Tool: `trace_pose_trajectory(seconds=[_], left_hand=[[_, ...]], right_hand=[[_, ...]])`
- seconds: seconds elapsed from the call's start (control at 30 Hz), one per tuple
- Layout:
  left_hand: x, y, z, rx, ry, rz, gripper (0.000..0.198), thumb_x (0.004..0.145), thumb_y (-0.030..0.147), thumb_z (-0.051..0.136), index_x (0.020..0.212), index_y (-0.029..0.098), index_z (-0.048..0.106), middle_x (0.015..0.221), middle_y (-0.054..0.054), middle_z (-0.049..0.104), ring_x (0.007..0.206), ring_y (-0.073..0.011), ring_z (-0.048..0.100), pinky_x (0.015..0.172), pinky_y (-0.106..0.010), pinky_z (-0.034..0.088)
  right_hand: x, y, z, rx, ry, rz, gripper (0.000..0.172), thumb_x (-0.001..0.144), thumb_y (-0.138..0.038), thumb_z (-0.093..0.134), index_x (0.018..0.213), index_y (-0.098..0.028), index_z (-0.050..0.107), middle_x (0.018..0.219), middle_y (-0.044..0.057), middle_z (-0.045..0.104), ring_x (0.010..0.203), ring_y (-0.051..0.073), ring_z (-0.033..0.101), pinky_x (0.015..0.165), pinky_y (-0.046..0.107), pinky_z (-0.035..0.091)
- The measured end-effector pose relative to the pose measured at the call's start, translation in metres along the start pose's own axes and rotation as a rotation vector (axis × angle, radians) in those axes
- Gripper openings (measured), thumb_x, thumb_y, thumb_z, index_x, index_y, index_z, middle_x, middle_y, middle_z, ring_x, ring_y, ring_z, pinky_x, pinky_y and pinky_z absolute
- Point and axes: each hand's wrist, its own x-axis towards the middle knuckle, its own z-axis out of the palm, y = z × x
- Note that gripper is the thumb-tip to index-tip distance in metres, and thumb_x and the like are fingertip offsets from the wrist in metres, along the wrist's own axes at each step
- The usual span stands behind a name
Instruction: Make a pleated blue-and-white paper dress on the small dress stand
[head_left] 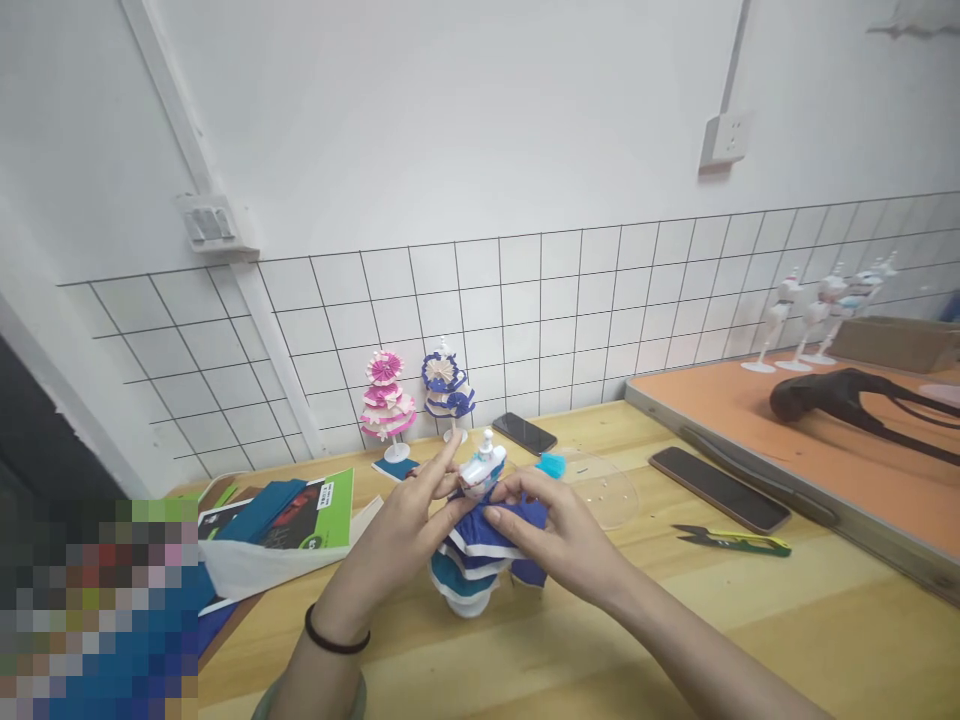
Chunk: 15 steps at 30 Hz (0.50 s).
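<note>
A miniature white dress form (481,474) stands slightly tilted at the front of the table, wearing a tiered skirt (466,572) in dark blue, teal and white. My left hand (420,510) is closed around its left side, thumb at the waist and a finger reaching up behind the torso. From the right, my right hand (551,525) pinches the dark blue top layer of the skirt at the waist. Part of the skirt and the fingertips behind the form are hidden.
Two dressed forms, one pink (387,395) and one blue (448,390), stand by the wall. Phones (720,488), thread snips (735,541) and a clear round dish (600,490) lie rightward. Papers (334,515) lie left. An orange board (847,440) holds bare forms.
</note>
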Motion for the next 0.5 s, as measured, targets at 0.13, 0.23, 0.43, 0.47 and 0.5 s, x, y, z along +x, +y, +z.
trace_pose_trajectory(seconds=[0.13,0.23,0.43,0.47,0.5], left_hand=[[-0.0004,0.001,0.0018,-0.014,-0.01,-0.002,0.064,0.09,0.036,0.047,0.144,0.028,0.015,0.125,-0.004,0.06,0.122,-0.0214,0.049,0.101,-0.039,0.038],[-0.0003,-0.0003,0.0018,-0.033,-0.002,-0.016,0.067,0.09,0.036,0.047,0.145,0.027,0.01,0.121,-0.004,0.063,0.117,-0.0205,0.053,0.098,-0.037,0.04],[-0.0002,-0.0015,0.0012,-0.06,0.059,-0.033,0.073,0.086,0.035,0.053,0.145,0.025,0.011,0.113,-0.005,0.067,0.104,-0.0212,0.061,0.093,-0.036,0.044],[-0.0003,-0.0015,0.0013,-0.057,0.068,-0.034,0.074,0.085,0.036,0.054,0.145,0.025,0.011,0.112,-0.005,0.068,0.104,-0.0215,0.061,0.093,-0.036,0.043],[-0.0004,-0.0016,0.0014,-0.054,0.077,-0.036,0.074,0.085,0.036,0.054,0.145,0.026,0.011,0.112,-0.005,0.068,0.105,-0.0217,0.06,0.093,-0.036,0.044]], right_hand=[[-0.0011,0.0014,0.0008,-0.035,0.033,-0.044,0.007,0.081,-0.024,0.059,0.077,-0.019,0.058,0.075,0.001,0.061,0.073,0.017,0.057,0.068,0.029,0.044],[-0.0024,0.0017,0.0005,-0.126,0.069,-0.157,0.005,0.082,-0.02,0.058,0.077,-0.02,0.059,0.075,0.003,0.058,0.074,0.018,0.055,0.068,0.03,0.043],[-0.0039,0.0005,0.0026,-0.16,0.102,-0.199,0.007,0.082,-0.02,0.058,0.075,-0.02,0.058,0.075,0.003,0.053,0.075,0.018,0.053,0.066,0.03,0.043],[-0.0038,0.0001,0.0028,-0.151,0.1,-0.201,0.007,0.082,-0.019,0.058,0.075,-0.02,0.058,0.075,0.003,0.054,0.075,0.018,0.053,0.067,0.031,0.043],[-0.0036,-0.0003,0.003,-0.147,0.1,-0.203,0.008,0.083,-0.019,0.057,0.075,-0.02,0.058,0.074,0.003,0.056,0.075,0.018,0.054,0.067,0.031,0.043]])
